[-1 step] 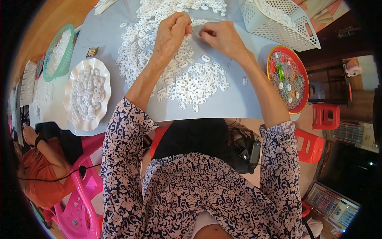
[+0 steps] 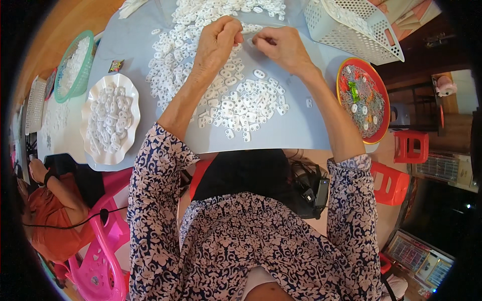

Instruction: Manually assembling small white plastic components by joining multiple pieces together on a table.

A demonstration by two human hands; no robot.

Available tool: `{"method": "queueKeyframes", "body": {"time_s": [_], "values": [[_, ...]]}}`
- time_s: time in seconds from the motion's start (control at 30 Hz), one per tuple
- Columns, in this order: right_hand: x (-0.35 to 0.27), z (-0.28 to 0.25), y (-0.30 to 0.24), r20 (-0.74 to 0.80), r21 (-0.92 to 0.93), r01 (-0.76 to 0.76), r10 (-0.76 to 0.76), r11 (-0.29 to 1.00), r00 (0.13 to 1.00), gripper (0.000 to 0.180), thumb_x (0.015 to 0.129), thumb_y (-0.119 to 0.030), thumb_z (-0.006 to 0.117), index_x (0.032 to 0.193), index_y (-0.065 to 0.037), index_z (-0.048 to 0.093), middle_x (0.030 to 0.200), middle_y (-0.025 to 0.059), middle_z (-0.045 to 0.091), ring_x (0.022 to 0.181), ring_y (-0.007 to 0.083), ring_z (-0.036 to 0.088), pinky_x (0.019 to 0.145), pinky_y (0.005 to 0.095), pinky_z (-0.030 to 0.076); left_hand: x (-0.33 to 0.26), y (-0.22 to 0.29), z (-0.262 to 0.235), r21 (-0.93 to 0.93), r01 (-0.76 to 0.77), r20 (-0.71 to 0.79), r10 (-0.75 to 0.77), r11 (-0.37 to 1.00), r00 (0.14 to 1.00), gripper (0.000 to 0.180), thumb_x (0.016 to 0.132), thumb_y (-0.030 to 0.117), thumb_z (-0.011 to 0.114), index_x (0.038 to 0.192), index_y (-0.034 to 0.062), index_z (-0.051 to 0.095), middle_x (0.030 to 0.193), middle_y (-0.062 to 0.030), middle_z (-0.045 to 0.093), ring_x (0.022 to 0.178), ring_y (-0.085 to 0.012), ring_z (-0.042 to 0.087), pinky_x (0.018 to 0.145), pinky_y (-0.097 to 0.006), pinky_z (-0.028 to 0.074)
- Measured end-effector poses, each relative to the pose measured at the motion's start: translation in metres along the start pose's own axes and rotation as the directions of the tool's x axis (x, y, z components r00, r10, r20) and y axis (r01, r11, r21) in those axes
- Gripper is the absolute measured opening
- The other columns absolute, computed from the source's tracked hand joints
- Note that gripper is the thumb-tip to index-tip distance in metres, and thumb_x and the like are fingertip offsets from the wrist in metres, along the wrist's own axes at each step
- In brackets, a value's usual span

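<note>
Above the far middle of the grey table (image 2: 301, 125), my left hand (image 2: 218, 41) is curled closed, thumb side toward the other hand. Across a small gap, my right hand (image 2: 282, 46) is bent in a pinch. Whatever either hand has between its fingers is hidden or too small to name. Beneath and left of them spreads a large heap of small white plastic pieces (image 2: 170, 67), oval with two holes. A second pile of blockier white pieces (image 2: 246, 108) lies nearer me, between my forearms.
A white scalloped dish (image 2: 134, 113) of white pieces stands at left, beyond it a green basket (image 2: 80, 85). At right are a red and yellow bowl (image 2: 385, 108) with grey bits and a pale perforated basket (image 2: 346, 42). A person in orange (image 2: 55, 215) sits at left, near a pink chair (image 2: 103, 256).
My right hand has shifted very slightly and its fingers have turned a little. The left hand stays nearly in place.
</note>
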State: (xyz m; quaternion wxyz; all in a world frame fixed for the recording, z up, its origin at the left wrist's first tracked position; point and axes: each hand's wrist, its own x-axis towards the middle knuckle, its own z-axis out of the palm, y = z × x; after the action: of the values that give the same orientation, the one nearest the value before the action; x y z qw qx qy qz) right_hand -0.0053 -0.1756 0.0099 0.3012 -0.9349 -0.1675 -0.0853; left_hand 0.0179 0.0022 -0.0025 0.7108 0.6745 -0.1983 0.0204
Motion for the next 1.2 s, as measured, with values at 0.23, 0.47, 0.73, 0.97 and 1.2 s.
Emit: {"method": "queueKeyframes", "body": {"time_s": [0.23,0.47,0.73,0.97,1.2], "values": [[-0.015,0.004,0.000,-0.063,0.593,-0.160,0.243,0.789,0.968,0.021,0.085,-0.019,0.061,0.081,0.001,0.067,0.067,-0.0013,0.060,0.059,0.0056,0.050,0.053,0.0224,0.040,-0.003,0.003,0.005,0.213,0.067,0.161,-0.102,0.975,0.982,0.022,0.089,0.021,0.050,0.086,0.0017,0.060,0.070,-0.0018,0.058,0.066,-0.0081,0.050,0.061,-0.023,0.041],[-0.021,0.009,-0.005,-0.093,0.620,-0.118,0.222,0.775,0.971,0.018,0.086,-0.016,0.060,0.083,0.001,0.066,0.065,-0.0018,0.058,0.059,0.0052,0.049,0.053,0.0214,0.039,-0.005,0.000,0.007,0.217,0.045,0.205,-0.091,0.975,0.975,0.018,0.088,0.018,0.049,0.085,0.0020,0.058,0.067,-0.0027,0.057,0.058,-0.0067,0.043,0.052,-0.023,0.036],[-0.022,0.007,-0.005,-0.177,0.607,-0.056,0.204,0.792,0.963,0.016,0.084,-0.015,0.064,0.084,0.001,0.067,0.065,-0.0013,0.059,0.058,0.0053,0.049,0.052,0.0214,0.039,-0.008,0.006,0.012,0.130,0.062,0.203,-0.088,0.990,0.975,0.017,0.090,0.014,0.048,0.088,0.0015,0.059,0.071,-0.0039,0.061,0.062,-0.0071,0.048,0.058,-0.023,0.041],[-0.026,-0.009,-0.007,-0.180,0.542,-0.083,0.212,0.837,0.961,0.016,0.085,-0.015,0.063,0.083,0.001,0.067,0.065,-0.0016,0.060,0.058,0.0050,0.048,0.052,0.0215,0.039,-0.007,0.004,0.014,-0.018,0.146,0.262,-0.137,0.989,0.955,0.017,0.089,0.015,0.054,0.090,-0.0002,0.061,0.075,-0.0041,0.063,0.070,-0.0089,0.057,0.066,-0.023,0.046],[-0.048,-0.058,0.011,0.041,-0.003,0.022,-0.022,1.000,0.999,0.012,0.080,-0.011,0.063,0.085,0.000,0.066,0.067,0.0081,0.061,0.057,0.0141,0.055,0.055,0.0275,0.044,-0.011,0.006,0.015,-0.008,0.167,0.255,-0.160,0.986,0.954,0.016,0.090,0.016,0.055,0.093,0.0012,0.062,0.076,-0.0033,0.062,0.071,-0.0094,0.055,0.068,-0.023,0.044]]}}
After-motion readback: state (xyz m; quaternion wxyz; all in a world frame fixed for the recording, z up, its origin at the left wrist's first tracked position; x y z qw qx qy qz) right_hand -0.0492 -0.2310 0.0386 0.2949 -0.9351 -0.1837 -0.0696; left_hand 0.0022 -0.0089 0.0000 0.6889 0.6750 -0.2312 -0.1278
